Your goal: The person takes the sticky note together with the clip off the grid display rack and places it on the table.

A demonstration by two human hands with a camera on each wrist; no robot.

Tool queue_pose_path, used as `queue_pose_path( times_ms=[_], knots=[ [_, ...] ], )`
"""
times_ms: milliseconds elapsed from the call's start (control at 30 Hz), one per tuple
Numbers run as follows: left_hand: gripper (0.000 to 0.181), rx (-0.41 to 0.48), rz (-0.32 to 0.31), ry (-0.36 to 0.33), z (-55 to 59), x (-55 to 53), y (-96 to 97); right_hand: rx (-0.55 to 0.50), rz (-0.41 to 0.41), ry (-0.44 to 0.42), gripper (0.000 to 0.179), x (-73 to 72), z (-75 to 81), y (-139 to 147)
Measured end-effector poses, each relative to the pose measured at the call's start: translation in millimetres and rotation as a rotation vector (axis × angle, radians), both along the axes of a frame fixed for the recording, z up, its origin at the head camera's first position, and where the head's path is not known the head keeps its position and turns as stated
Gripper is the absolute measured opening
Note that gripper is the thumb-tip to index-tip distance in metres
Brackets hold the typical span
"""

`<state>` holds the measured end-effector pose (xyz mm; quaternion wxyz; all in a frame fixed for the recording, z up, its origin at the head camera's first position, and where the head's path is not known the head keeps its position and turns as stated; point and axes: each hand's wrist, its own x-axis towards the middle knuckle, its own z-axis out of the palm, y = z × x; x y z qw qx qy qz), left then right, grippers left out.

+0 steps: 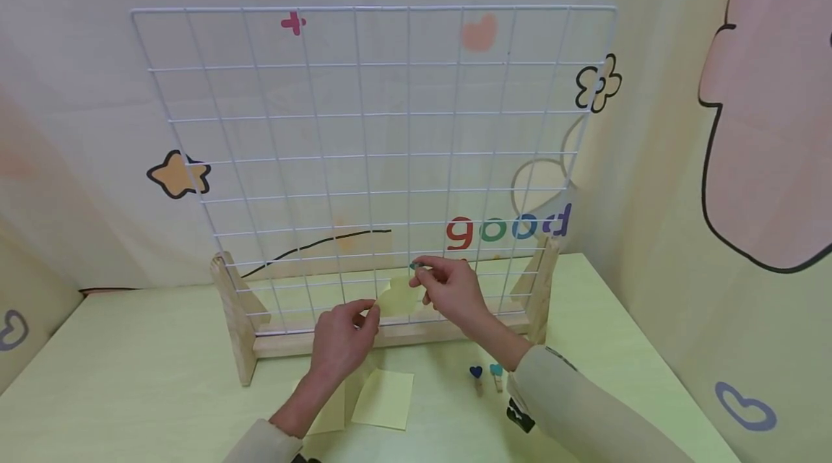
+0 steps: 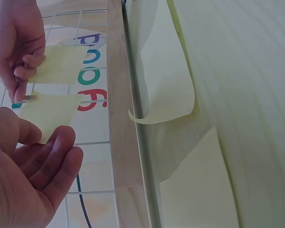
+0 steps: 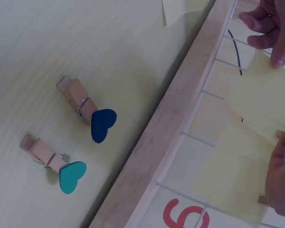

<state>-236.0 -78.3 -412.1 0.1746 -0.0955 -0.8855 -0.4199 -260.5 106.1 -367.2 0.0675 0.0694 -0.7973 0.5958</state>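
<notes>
My left hand [image 1: 344,336] pinches the edge of a yellow paper note [image 1: 395,298] at the lower part of the white wire grid [image 1: 409,155]. Close by on its right, my right hand [image 1: 455,293] pinches a small wooden clothespin [image 2: 31,98] with a green end, at the note's upper edge. Whether the clothespin bites on paper and wire is hard to tell. A second yellow note [image 2: 61,64] shows beside the right hand in the left wrist view; the fingers hide part of it.
The grid stands in a wooden base [image 1: 292,344] on the table. In front lie yellow notes [image 1: 383,398], one partly behind the left forearm. Two clothespins, one with a dark blue heart [image 3: 103,125] and one with a teal heart [image 3: 72,177], lie near the right forearm. Printed cloth hangs behind.
</notes>
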Motion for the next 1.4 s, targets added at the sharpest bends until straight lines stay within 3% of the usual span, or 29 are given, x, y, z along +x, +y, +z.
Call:
queue_pose_path(
  times_ms=[367, 733, 1000, 1133, 1400],
  knots=[
    [0.021, 0.003, 0.002, 0.005, 0.5, 0.9, -1.4, -0.031, -0.020, 0.054, 0.018, -2.3, -4.1, -2],
    [0.021, 0.011, -0.014, -0.006, 0.2, 3.6, -3.0, -0.063, -0.023, 0.049, 0.018, -0.4, 0.5, -1],
    [0.020, 0.045, -0.029, -0.086, 3.1, 11.8, -5.3, -0.080, -0.063, 0.058, 0.017, 2.5, 2.0, 2],
    [0.020, 0.083, -0.047, -0.134, 3.4, 16.3, -5.9, -0.099, -0.049, 0.063, 0.016, 5.4, 3.6, 5],
    [0.016, 0.126, -0.121, -0.149, 1.5, 29.6, 0.1, -0.186, 0.003, 0.026, 0.021, 16.2, 8.5, 18]
  ],
)
